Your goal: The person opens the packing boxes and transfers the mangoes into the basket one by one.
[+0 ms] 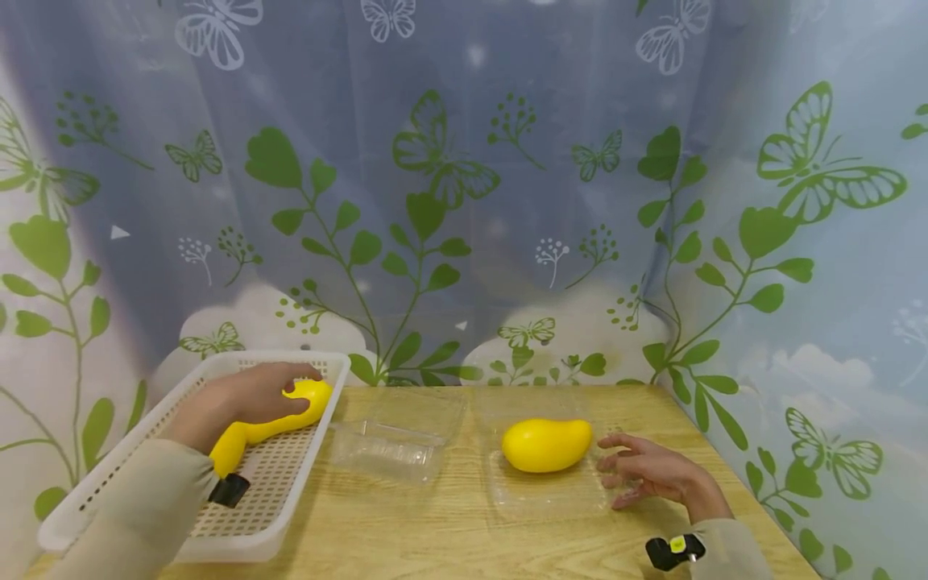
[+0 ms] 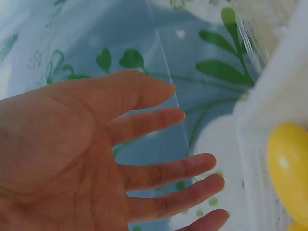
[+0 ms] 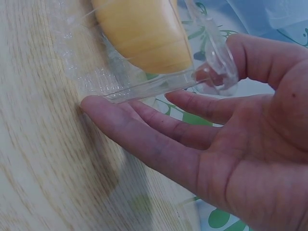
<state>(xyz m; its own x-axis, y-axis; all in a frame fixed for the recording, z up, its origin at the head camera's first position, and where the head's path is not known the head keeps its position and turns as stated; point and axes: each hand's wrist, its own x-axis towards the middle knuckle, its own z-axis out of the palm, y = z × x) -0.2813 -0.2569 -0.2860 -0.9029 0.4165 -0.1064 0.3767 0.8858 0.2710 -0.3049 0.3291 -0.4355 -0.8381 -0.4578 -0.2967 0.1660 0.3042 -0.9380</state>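
Note:
My left hand (image 1: pixel 250 396) is over the white basket (image 1: pixel 333 403), its thumb and fingers spread around a yellow fruit shaped like a mango (image 1: pixel 313 395). In the left wrist view this hand's fingers are nearly straight, and the yellow fruit (image 2: pixel 291 168) lies apart from them. More curved yellow fruit (image 1: pixel 230 447) shows under the left wrist. A single mango (image 1: pixel 547 445) rests in an opened clear plastic box (image 1: pixel 547 503). My right hand (image 1: pixel 656 471) is at that box's right side. Its bent thumb and the fingers pinch the box's clear edge (image 3: pixel 159 86) in the right wrist view.
A second opened clear plastic box (image 1: pixel 387 451) lies between the basket and the mango's box on the wooden table (image 1: pixel 391 532). Behind the table hangs a curtain (image 1: pixel 464 266) with leaves and butterflies, continuing along the right side.

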